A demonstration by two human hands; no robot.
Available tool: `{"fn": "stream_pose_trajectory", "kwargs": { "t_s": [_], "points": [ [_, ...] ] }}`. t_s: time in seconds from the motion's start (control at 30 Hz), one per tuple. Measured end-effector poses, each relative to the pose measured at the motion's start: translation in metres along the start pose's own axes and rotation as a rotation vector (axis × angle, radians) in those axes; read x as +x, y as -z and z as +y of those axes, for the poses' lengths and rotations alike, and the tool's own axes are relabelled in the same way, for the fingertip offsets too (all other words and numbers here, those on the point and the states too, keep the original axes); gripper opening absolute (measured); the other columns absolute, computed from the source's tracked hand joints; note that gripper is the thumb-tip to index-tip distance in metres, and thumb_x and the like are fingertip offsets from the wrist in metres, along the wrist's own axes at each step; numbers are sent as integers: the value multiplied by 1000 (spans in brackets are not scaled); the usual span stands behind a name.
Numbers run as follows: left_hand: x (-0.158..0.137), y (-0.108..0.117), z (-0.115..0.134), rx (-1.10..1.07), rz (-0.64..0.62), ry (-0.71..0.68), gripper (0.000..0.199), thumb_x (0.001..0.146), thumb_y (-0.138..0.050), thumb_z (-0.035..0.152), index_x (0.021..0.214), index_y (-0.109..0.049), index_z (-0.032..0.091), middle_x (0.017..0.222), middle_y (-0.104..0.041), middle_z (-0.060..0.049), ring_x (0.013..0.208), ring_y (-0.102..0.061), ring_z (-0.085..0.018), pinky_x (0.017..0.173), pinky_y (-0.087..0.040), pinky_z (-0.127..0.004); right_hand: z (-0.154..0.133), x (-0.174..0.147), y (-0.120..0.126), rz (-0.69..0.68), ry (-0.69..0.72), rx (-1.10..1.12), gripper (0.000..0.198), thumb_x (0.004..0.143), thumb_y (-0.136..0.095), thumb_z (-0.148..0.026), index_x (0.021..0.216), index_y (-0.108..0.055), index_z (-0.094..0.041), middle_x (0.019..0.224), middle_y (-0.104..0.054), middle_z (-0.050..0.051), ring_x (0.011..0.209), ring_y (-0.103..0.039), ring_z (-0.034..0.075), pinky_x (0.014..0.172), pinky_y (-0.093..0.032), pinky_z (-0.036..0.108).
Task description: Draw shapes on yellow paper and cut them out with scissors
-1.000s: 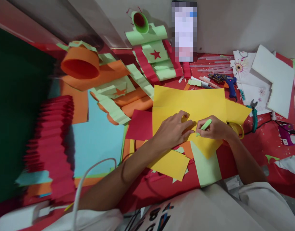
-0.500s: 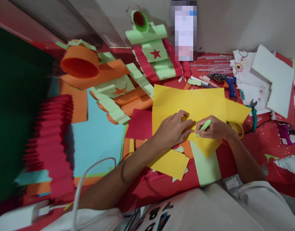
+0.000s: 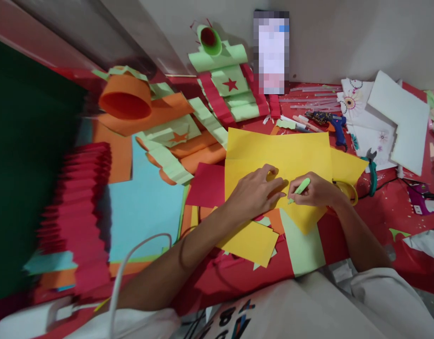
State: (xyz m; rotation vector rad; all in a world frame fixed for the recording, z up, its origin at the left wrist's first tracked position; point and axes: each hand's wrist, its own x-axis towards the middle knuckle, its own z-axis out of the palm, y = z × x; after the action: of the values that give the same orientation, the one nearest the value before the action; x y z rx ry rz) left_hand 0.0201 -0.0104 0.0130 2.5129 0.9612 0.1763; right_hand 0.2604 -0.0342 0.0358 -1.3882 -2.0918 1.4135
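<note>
The red counter [image 3: 374, 214] bears a paper stack [image 3: 146, 216] left, a yellow sheet [image 3: 276, 151] mid-way, pliers [image 3: 373, 175] and glue gun [image 3: 334, 120] right, glue sticks [image 3: 315, 100] far right

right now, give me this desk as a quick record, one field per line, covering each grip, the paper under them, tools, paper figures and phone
left grip: palm down on the yellow sheet, fingers spread, no object visible in it
right grip: holds a light-green marker, tip pointing down at the sheet
sheet shape: creased, a pointed corner toward the person
tools: blue glue gun and teal-handled pliers, right of the sheet
figures: green one with red star; orange-and-green one with orange star
phone: upright by the wall, screen pixelated
</note>
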Motion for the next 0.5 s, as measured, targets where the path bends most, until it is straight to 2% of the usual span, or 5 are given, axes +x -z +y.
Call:
{"fn": "stream_pose_trajectory", "kwargs": {
  "t_s": [0.17, 0.4, 0.5],
  "points": [
    [1, 1, 1, -14, -10, -3, 32, 106, -53, 43, 122, -74, 24, 133, -57, -16, 103, -66, -29, 83, -57, -43, 0, -1, 3, -49, -29, 56, 14, 83, -67, -26, 79, -77, -18, 66, -68, -2, 59, -51, 10, 59, -37, 24],
    [1, 2, -4, -69, -8, -6, 29, 106, -56, 38, 125, -74, 24, 132, -57, -14, 105, -68, -28, 79, -57, -40, 0, -3, 8, 124, -97, 167, 14, 86, -65, -29, 81, -72, -18, 68, -63, -2, 61, -48, 11, 57, -35, 24],
    [1, 0, -9, -127, -3, -5, 27, 105, -57, 37, 123, -74, 26, 134, -58, -12, 105, -69, -26, 78, -57, -36, 1, -3, 9, 107, -90, 168, 14, 87, -66, -30, 80, -70, -18, 68, -62, -2, 61, -49, 11, 57, -36, 24]
  ]
}}
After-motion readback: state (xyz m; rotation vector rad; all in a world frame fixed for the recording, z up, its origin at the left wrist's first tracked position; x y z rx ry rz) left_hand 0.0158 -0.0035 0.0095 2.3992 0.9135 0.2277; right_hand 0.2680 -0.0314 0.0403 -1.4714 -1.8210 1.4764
